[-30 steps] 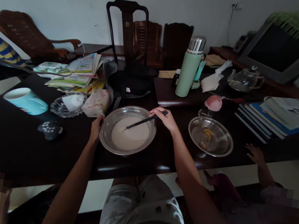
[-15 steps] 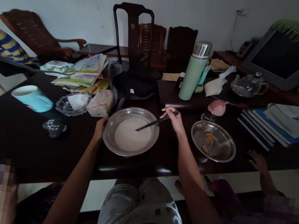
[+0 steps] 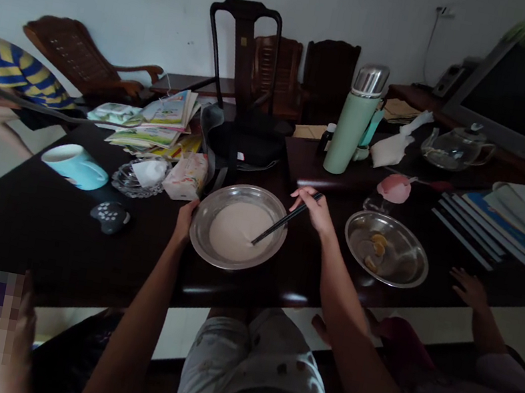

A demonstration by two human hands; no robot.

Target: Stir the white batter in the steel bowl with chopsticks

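A round metal basin [image 3: 199,248] stands on the dark table in front of me, with a pale, creamy liquid [image 3: 233,226] in it. My left hand [image 3: 186,219] grips the basin's left rim. Black chopsticks [image 3: 286,218] are held in my right hand [image 3: 315,210], above and just beyond the right rim. They slant down to the left, their tips dipping into the liquid right of its middle. To the right of that hand sits a second metal basin [image 3: 403,275] with several yellowish pieces [image 3: 378,244] in it.
Left lie a blue mug [image 3: 75,166], a game controller [image 3: 109,217], a glass dish [image 3: 125,184] and a tissue pack [image 3: 185,176]. Behind stand a green thermos [image 3: 352,128] and a glass teapot [image 3: 456,149]. Another person's hand [image 3: 470,289] rests at the right table edge, near stacked books [image 3: 507,219].
The chopstick tips have moved through the liquid, from near its middle toward the right and closer to me. My left hand stays on the rim. The whole view has shifted slightly.
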